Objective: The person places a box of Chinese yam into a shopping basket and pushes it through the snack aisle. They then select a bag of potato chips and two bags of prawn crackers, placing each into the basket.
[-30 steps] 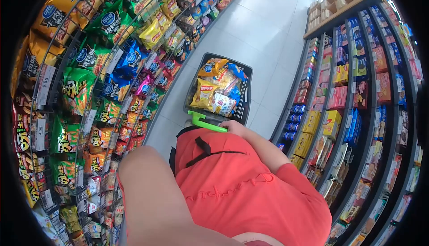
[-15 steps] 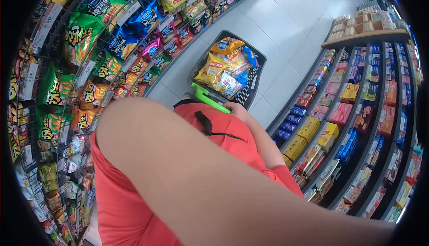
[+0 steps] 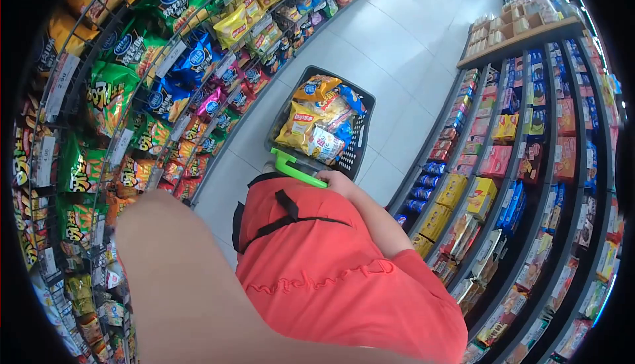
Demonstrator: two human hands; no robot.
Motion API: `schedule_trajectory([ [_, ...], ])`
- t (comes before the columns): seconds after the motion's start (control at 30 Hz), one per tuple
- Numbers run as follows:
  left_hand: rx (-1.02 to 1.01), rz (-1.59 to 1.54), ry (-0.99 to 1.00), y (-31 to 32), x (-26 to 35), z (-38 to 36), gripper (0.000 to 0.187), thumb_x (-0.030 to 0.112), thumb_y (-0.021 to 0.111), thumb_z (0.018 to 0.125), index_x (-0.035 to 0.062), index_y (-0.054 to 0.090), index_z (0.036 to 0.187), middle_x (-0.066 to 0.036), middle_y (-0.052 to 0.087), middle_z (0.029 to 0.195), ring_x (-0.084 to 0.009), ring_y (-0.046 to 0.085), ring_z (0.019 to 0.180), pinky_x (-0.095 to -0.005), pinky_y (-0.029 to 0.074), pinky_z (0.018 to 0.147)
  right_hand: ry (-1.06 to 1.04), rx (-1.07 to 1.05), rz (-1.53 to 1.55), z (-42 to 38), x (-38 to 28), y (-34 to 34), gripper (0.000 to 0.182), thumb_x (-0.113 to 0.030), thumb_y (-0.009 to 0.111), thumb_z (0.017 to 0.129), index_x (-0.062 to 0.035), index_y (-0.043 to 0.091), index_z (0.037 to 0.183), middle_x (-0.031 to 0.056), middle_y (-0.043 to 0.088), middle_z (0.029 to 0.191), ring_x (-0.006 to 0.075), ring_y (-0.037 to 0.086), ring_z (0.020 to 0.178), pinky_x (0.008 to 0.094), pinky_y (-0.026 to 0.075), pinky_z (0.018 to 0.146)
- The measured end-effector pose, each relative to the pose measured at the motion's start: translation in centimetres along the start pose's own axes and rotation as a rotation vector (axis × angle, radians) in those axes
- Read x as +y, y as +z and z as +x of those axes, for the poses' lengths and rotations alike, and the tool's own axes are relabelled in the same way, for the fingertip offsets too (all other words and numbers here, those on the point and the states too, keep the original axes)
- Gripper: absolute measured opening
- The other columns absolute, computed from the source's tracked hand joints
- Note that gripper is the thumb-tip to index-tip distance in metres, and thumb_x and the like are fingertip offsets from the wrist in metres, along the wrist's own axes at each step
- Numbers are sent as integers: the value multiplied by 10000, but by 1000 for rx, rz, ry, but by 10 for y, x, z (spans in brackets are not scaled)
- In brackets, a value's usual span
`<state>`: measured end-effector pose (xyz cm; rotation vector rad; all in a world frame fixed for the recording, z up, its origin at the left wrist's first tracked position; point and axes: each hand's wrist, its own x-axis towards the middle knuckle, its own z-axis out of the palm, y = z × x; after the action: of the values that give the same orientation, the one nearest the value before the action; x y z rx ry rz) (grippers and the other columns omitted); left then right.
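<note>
My right hand (image 3: 338, 182) is closed around the green handle (image 3: 294, 167) of a black wheeled shopping basket (image 3: 363, 108) on the aisle floor in front of me. The basket is piled with snack bags, with a yellow chip bag (image 3: 300, 126) at its near end. My bare left arm (image 3: 173, 271) fills the lower left of the head view, and its rounded end lies close to the snack rack. The left hand itself does not show. I am wearing a red shirt (image 3: 331, 265).
A wire rack of chip bags (image 3: 112, 99) with price tags lines the left side of the aisle. Dark shelves of boxed biscuits and sweets (image 3: 503, 145) line the right. White floor tiles (image 3: 390, 40) run ahead between them.
The view has swung back to the right. My left arm has dropped lower and to the left in the picture. My right hand has stayed on the basket handle.
</note>
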<state>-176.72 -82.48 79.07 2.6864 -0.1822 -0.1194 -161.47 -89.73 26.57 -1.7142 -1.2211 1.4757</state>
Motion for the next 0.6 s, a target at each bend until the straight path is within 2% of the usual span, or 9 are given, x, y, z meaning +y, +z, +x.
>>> schedule_trajectory([
  [0.13, -23, -40, -3, -2, 4, -3, 452, 152, 424, 1047, -85, 405, 1432, -163, 426, 1514, -250, 414, 1403, -398, 338, 1172, 5, 2, 36, -2, -2, -2, 359, -226, 775, 794, -18, 685, 1073, 85, 710, 911, 134, 616, 826, 318, 498, 741],
  [0.2, -39, -66, -20, -3, 3, -5, 453, 151, 424, 1047, -86, 405, 1432, -163, 427, 1514, -248, 416, 1403, -395, 339, 1171, 22, 4, 23, -2, 0, -1, 406, -295, 781, 760, -39, 694, 1063, 139, 726, 955, 215, 672, 860, 352, 518, 768],
  [0.33, -53, -87, -39, -3, 3, -7, 453, 150, 422, 1047, -88, 403, 1432, -164, 430, 1512, -246, 419, 1401, -390, 342, 1168, -41, 24, -32, 1, -4, 0, 379, -283, 776, 767, -45, 698, 1051, 134, 721, 939, 217, 669, 854, 349, 516, 761],
  [0.43, -38, -107, -47, -6, 6, -12, 454, 149, 422, 1047, -90, 402, 1433, -164, 432, 1511, -244, 421, 1400, -385, 345, 1166, 23, -2, 23, -2, 0, -1, 347, -192, 772, 804, -8, 677, 1082, 87, 713, 942, 151, 629, 848, 323, 501, 760],
  [0.53, -64, -136, -84, -11, 11, -13, 454, 148, 421, 1048, -92, 401, 1433, -165, 434, 1510, -241, 424, 1399, -381, 347, 1164, 40, -3, 28, -2, -1, -1, 376, -276, 775, 765, -39, 692, 1045, 116, 719, 886, 186, 656, 801, 337, 504, 727],
  [0.6, -91, -146, -128, -17, 10, -14, 455, 148, 420, 1048, -93, 400, 1433, -165, 435, 1509, -240, 426, 1398, -378, 348, 1162, 43, -1, 23, -1, -1, -1, 375, -277, 777, 766, -34, 692, 1039, 113, 720, 879, 170, 650, 788, 327, 502, 723],
])
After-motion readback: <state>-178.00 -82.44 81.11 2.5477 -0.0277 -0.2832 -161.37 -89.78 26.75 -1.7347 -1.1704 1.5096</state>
